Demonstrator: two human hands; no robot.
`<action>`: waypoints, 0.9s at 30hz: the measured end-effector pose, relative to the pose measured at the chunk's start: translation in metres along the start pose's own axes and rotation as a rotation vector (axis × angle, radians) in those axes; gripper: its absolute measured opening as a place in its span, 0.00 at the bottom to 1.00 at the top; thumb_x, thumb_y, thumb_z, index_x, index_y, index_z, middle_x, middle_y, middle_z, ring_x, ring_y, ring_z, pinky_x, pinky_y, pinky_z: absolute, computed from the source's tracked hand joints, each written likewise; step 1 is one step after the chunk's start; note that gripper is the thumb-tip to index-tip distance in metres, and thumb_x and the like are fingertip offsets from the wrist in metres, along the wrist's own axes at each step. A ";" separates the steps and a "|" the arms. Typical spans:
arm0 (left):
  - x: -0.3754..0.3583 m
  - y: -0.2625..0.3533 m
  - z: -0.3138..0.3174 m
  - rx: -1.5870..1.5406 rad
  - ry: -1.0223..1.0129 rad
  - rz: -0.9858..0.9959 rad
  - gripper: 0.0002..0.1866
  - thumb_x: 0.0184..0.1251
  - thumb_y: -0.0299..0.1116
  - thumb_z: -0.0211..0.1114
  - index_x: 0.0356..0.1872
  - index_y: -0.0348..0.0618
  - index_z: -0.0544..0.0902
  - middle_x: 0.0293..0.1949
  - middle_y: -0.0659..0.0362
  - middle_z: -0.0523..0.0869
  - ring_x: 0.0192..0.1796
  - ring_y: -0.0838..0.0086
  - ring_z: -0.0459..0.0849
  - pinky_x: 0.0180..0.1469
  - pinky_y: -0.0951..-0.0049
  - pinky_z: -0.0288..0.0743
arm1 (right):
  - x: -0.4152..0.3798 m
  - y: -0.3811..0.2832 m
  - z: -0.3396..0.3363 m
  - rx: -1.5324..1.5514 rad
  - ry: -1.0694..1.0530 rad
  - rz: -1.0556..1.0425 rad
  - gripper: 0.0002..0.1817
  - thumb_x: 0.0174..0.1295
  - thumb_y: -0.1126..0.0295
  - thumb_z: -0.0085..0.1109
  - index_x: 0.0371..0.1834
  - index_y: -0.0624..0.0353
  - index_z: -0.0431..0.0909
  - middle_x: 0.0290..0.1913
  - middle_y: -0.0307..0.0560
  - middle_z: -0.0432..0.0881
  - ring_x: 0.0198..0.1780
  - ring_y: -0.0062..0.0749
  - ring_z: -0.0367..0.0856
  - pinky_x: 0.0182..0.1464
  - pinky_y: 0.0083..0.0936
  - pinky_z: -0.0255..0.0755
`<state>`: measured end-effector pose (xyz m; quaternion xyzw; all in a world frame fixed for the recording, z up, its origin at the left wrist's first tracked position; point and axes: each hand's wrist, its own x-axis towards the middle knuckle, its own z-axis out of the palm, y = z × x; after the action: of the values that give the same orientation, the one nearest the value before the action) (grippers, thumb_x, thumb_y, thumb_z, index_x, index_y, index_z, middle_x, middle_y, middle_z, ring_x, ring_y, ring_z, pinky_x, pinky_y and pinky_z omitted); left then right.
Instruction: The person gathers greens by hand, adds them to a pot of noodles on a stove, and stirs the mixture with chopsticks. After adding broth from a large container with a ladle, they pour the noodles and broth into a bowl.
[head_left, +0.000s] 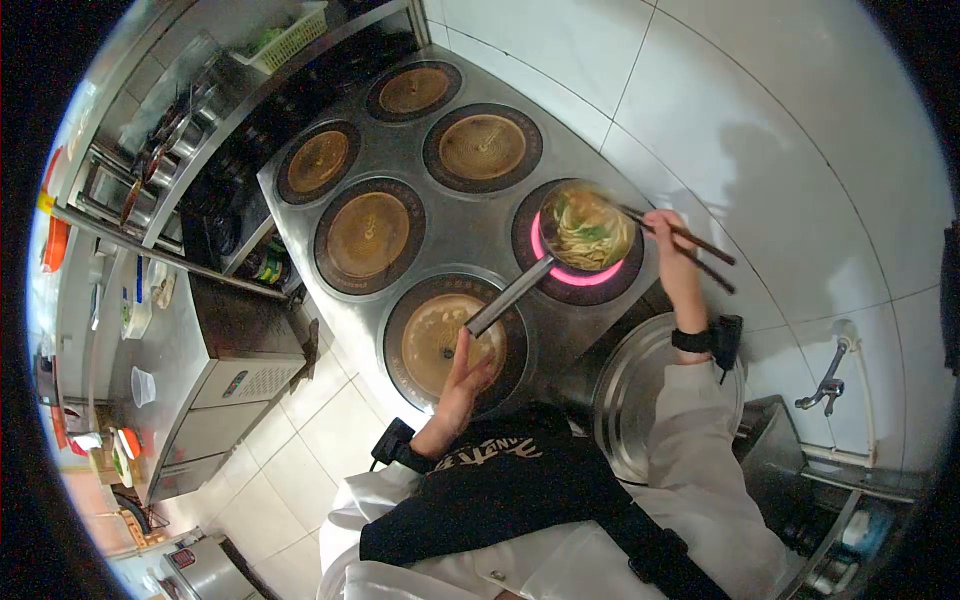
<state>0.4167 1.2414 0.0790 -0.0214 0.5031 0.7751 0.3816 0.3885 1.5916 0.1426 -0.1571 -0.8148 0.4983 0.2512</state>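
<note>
A small metal pan (512, 296) with a long handle sits on a burner that glows pink-red (590, 290). Noodles with green leaves in broth (586, 230) fill it. My right hand (664, 226) is closed round a pair of dark chopsticks (703, 262), whose tips reach the pan's right edge, slightly blurred. Near the end of the pan's handle is my left hand (465, 377), its index finger stretched out to the handle's tip and its other fingers loosely bent, not wrapped round it. Both wrists wear black bands.
Several other round burners (370, 235) lie on the steel cooktop. To the right are a large round metal lid (625, 400), a wall tap (830, 385) and a sink (775, 460). Shelves with pots (185, 137) and a green basket (290, 40) stand at the upper left.
</note>
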 end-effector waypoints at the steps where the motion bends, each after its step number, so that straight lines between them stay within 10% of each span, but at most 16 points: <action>1: 0.000 0.002 0.001 0.001 0.001 -0.018 0.40 0.60 0.21 0.46 0.67 0.62 0.33 0.66 0.47 0.52 0.63 0.67 0.61 0.57 0.75 0.59 | -0.003 0.013 0.010 0.056 -0.026 0.015 0.14 0.66 0.65 0.41 0.38 0.66 0.72 0.38 0.45 0.76 0.43 0.27 0.75 0.47 0.23 0.70; 18: -0.002 0.002 0.000 0.029 -0.014 -0.004 0.42 0.58 0.23 0.47 0.67 0.64 0.33 0.63 0.43 0.57 0.64 0.65 0.59 0.59 0.72 0.56 | -0.044 -0.023 0.013 -0.108 -0.356 -0.124 0.09 0.62 0.70 0.45 0.33 0.66 0.71 0.32 0.47 0.76 0.37 0.28 0.76 0.42 0.22 0.69; 27: 0.003 -0.009 -0.006 0.017 -0.028 0.045 0.42 0.58 0.22 0.48 0.67 0.58 0.33 0.65 0.44 0.54 0.65 0.62 0.57 0.61 0.70 0.54 | -0.033 -0.041 -0.033 0.001 0.026 0.115 0.11 0.64 0.69 0.43 0.32 0.65 0.72 0.33 0.46 0.77 0.36 0.29 0.79 0.40 0.21 0.73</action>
<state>0.4182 1.2403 0.0684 0.0039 0.5047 0.7794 0.3712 0.4343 1.5807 0.1829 -0.2100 -0.8009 0.5101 0.2330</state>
